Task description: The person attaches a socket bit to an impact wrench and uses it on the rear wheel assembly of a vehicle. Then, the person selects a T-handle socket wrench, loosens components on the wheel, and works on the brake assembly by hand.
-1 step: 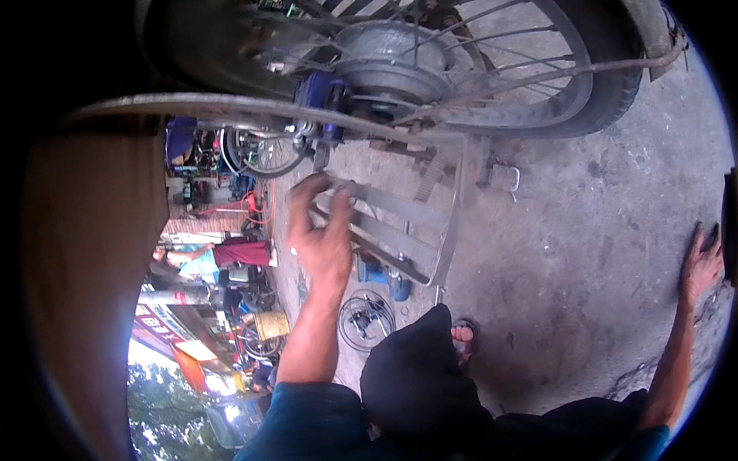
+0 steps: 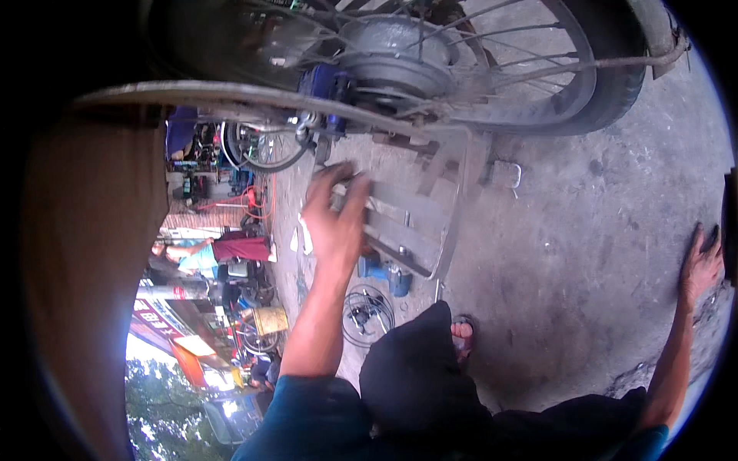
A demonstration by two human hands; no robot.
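My left hand [image 2: 335, 219] reaches up over a metal rack frame [image 2: 419, 269] with flat slats. Its fingers are bent and apart, a little blurred, with nothing visible between them. Whether the fingertips touch the rack I cannot tell. Just above it, a spoked wheel [image 2: 607, 100] with a thick tyre and a large grey hub [image 2: 403, 69] fills the top. A blue part [image 2: 323, 86] sits beside the hub. Far to the right, my right hand [image 2: 701, 269] rests spread on the concrete ground.
A blue power tool [image 2: 398, 280] lies below the rack, near a coil of cable [image 2: 367, 316]. My sandalled foot [image 2: 462, 330] is beside my dark-clothed knee [image 2: 407, 369]. At left are a bicycle wheel [image 2: 265, 146], a person in dark red trousers [image 2: 240, 247] and a yellow box [image 2: 270, 320].
My left hand has moved slightly right and up over the rack. The right hand stays in place on the ground.
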